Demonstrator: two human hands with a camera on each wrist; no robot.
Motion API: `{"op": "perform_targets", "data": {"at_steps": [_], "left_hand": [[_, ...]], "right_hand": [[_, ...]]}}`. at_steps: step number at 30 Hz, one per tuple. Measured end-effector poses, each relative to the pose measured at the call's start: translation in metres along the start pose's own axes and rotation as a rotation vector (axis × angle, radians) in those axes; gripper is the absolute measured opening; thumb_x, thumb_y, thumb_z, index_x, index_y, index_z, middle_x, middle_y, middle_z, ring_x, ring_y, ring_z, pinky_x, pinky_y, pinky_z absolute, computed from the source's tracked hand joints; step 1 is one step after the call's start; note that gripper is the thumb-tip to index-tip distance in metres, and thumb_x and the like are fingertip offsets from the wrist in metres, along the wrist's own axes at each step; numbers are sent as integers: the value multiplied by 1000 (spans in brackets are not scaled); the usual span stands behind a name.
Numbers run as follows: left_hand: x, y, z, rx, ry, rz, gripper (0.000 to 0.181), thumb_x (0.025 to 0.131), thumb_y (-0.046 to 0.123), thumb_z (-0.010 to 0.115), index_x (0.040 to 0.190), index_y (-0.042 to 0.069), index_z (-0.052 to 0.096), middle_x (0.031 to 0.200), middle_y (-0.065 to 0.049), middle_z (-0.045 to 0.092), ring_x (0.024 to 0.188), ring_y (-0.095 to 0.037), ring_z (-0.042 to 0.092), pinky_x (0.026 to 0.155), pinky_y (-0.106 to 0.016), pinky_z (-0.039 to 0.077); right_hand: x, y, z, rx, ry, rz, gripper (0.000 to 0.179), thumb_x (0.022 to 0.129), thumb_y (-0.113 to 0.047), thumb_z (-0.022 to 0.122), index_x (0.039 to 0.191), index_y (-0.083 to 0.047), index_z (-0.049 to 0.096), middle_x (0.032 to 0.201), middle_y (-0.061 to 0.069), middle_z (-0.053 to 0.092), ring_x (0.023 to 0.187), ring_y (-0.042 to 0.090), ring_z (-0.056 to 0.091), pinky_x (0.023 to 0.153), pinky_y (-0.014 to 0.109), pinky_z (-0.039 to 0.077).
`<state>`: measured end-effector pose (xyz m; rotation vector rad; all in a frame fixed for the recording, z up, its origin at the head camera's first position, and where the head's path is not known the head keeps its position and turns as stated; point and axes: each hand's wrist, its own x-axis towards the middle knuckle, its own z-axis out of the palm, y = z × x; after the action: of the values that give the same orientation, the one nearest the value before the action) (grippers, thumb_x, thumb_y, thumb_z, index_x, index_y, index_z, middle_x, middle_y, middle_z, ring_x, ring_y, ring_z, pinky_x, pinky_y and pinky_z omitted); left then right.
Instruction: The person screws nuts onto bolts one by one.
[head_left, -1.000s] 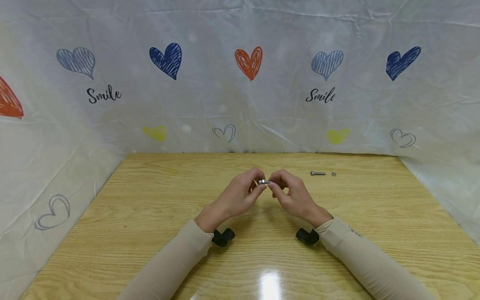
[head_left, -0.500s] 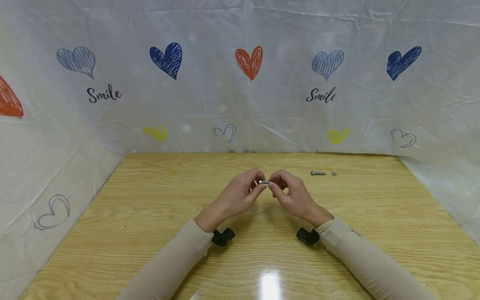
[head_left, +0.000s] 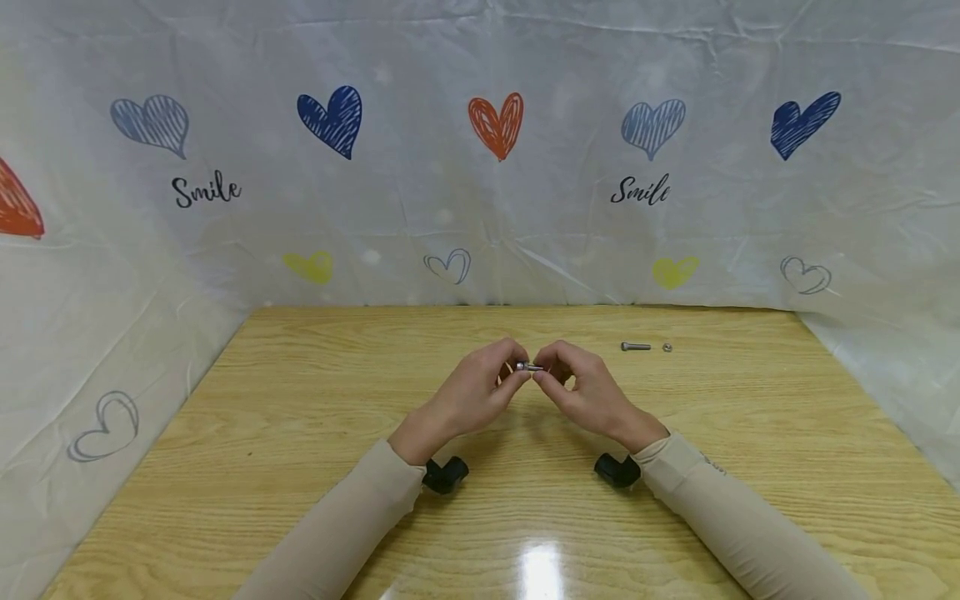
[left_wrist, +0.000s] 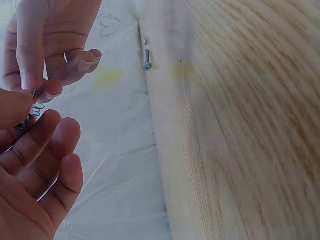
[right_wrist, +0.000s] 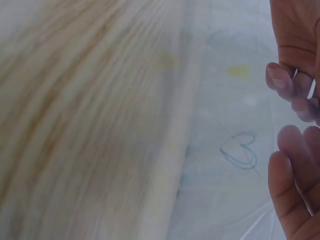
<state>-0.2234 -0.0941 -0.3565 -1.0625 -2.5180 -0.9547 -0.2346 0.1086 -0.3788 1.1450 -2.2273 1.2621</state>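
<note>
A small silver bolt (head_left: pixel 529 367) lies level between my two hands above the middle of the table, its head toward the left and a nut on its shank close to the head. My left hand (head_left: pixel 480 387) pinches the head end between thumb and fingers. At the other end, the thumb and fingertips of my right hand (head_left: pixel 588 392) pinch the threaded tip. In the left wrist view the dark end of the bolt (left_wrist: pixel 22 124) peeks out between fingers, mostly hidden. The right wrist view shows fingers of both hands, but the bolt is out of its frame.
A second bolt (head_left: pixel 636 347) lies on the wooden table (head_left: pixel 315 375) at the back right, with a loose nut (head_left: pixel 667 347) to its right. Behind the table hangs a white sheet (head_left: pixel 408 200) printed with hearts. Black wrist-worn devices (head_left: pixel 446 475) sit under both wrists.
The right hand has shifted slightly left and its fingertips are closer to the left hand along the bolt. The left hand is almost unmoved. The second bolt and loose nut stay put.
</note>
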Motion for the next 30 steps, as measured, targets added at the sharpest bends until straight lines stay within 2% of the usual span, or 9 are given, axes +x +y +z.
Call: {"op": "perform_targets", "data": {"at_steps": [5, 14, 21, 30], "left_hand": [[0, 0, 0, 14, -10, 1, 8, 97, 15, 58, 103, 11, 56, 90, 3, 59, 72, -8, 54, 63, -22, 47], [-3, -5, 2, 5, -29, -14, 8, 94, 15, 62, 99, 12, 57, 90, 4, 59, 73, -8, 55, 63, -22, 47], [-6, -7, 0, 36, -33, -9, 10, 91, 13, 66, 95, 14, 57, 88, 6, 58, 72, -6, 53, 63, -21, 47], [-6, -7, -1, 91, -24, -7, 8, 92, 13, 65, 95, 14, 58, 88, 6, 57, 72, -6, 53, 62, -21, 46]], "right_hand": [[-1, 4, -1, -18, -16, -26, 9, 94, -8, 61, 101, -14, 61, 89, -4, 61, 65, 9, 55, 60, 26, 49], [-3, 5, -1, -71, -66, -20, 7, 95, -9, 60, 100, -14, 59, 87, -6, 58, 67, 10, 55, 60, 25, 48], [-5, 4, -1, -83, -87, 8, 5, 95, -10, 60, 98, -13, 59, 83, -8, 55, 67, 10, 54, 59, 28, 49], [-3, 2, -3, -101, -102, 39, 5, 96, -11, 60, 99, -9, 61, 83, -8, 56, 67, 11, 53, 60, 27, 48]]}}
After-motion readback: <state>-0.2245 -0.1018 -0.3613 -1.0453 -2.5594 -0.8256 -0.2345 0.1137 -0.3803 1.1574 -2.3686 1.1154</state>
